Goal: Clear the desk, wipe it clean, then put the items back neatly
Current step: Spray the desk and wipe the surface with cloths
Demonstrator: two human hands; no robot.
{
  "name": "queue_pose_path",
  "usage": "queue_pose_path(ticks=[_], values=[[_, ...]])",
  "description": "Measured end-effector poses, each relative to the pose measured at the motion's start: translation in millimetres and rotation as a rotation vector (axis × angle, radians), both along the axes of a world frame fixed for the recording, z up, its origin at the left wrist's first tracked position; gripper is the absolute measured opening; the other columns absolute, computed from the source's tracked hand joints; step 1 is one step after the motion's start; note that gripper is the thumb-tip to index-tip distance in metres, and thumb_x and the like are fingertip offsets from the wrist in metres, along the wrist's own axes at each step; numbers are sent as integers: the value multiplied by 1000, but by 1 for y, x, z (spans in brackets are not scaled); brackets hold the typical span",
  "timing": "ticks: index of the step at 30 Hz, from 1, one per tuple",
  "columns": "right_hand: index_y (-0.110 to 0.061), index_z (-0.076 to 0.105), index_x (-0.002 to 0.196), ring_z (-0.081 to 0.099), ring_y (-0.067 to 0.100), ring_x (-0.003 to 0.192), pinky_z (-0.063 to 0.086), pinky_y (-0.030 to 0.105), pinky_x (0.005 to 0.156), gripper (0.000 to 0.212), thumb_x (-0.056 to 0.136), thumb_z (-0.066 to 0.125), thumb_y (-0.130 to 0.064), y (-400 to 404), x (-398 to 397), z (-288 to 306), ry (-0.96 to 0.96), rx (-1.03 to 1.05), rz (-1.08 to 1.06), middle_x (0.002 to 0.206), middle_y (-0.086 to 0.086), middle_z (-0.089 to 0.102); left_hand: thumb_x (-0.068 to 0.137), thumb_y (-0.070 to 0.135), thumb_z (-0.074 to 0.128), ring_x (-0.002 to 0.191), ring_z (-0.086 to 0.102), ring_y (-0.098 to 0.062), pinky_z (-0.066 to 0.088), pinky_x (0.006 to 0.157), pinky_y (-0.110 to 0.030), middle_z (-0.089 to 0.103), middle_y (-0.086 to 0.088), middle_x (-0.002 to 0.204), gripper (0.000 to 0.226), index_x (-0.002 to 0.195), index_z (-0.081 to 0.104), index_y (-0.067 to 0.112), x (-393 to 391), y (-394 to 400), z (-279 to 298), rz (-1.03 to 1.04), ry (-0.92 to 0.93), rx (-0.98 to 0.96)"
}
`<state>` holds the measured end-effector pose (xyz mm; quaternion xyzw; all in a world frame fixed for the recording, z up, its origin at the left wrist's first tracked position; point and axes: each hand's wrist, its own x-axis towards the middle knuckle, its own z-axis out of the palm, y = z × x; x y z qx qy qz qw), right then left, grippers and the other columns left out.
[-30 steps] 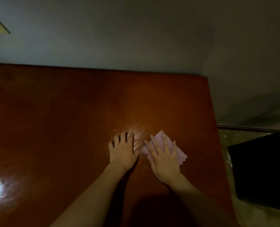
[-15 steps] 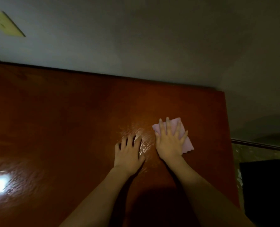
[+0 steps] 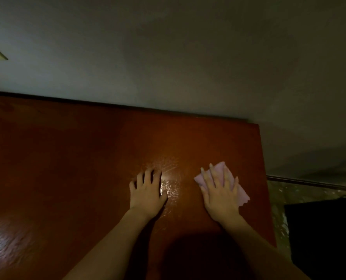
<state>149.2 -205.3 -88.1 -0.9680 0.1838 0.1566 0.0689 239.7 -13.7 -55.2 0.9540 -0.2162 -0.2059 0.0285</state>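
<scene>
Pink cloth (image 3: 231, 179) lies flat under the right hand (image 3: 220, 196), near the right edge of the reddish-brown wooden surface (image 3: 67, 168). Fingers straight and spread, this grip presses down on it. A grey wall (image 3: 168, 57) rises behind. The left hand (image 3: 148, 194) rests palm-down beside it, fingers spread.
</scene>
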Motion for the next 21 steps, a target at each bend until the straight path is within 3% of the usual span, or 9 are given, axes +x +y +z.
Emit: queue_pose_path(ticks=[2,4,7,10,11,14,15,19,21], values=[[-31,9,152,-10,32,145,3,64,110,58,96,7,-49,1,29,3,-16,45,-138,160,-1,3,95,49,35,142,11,-24,16,114,-45,11,-2,154,65,149,10,25,2,-5,-1,10,-1,-7],[-31,-3,151,-18,34,144,-4,63,110,56,100,12,-46,10,60,4,-48,35,-202,160,-1,-10,94,48,35,141,11,-24,16,113,-44,10,-2,154,65,149,10,25,6,-7,-2,4,-11,-7],[-29,-4,152,-21,36,142,-7,63,109,56,101,14,-45,28,96,5,-65,58,-94,160,0,-12,94,50,36,141,11,-23,16,112,-43,11,-1,154,65,149,11,26,13,-5,-3,-24,-11,-7],[-32,-11,149,-23,36,141,-14,61,106,59,94,-2,-50,44,103,-1,-51,61,80,157,-2,-17,94,50,36,140,13,-22,17,111,-42,12,-1,154,66,150,11,26,21,-2,-4,-39,-15,8],[-32,-10,148,-19,37,142,-10,63,106,61,90,-6,-51,46,99,0,-43,47,147,157,-2,-13,94,50,36,140,13,-22,18,110,-42,12,-1,154,66,150,11,26,23,-3,-3,-32,-16,13],[-27,26,145,20,40,141,20,68,107,56,95,15,-49,33,75,-1,-39,57,305,151,3,35,94,50,37,140,14,-23,19,111,-42,12,-2,154,67,150,10,25,29,-13,0,7,-6,20],[-27,31,142,24,38,140,22,66,106,51,97,16,-47,23,66,-2,-25,66,333,147,3,41,94,50,37,141,13,-23,18,111,-42,11,-2,154,67,150,9,25,32,-17,1,13,0,23],[-30,34,141,27,34,140,26,65,106,55,99,3,-48,-24,57,-1,22,16,258,148,1,41,94,51,37,141,11,-24,17,112,-45,9,-2,155,69,150,8,24,46,-35,1,16,-1,5],[-33,22,148,9,31,143,18,64,108,56,99,1,-49,-38,73,4,-10,-27,163,156,-2,20,94,51,36,141,10,-24,17,112,-45,9,-2,155,68,150,8,25,52,-43,-1,11,-11,-8]])
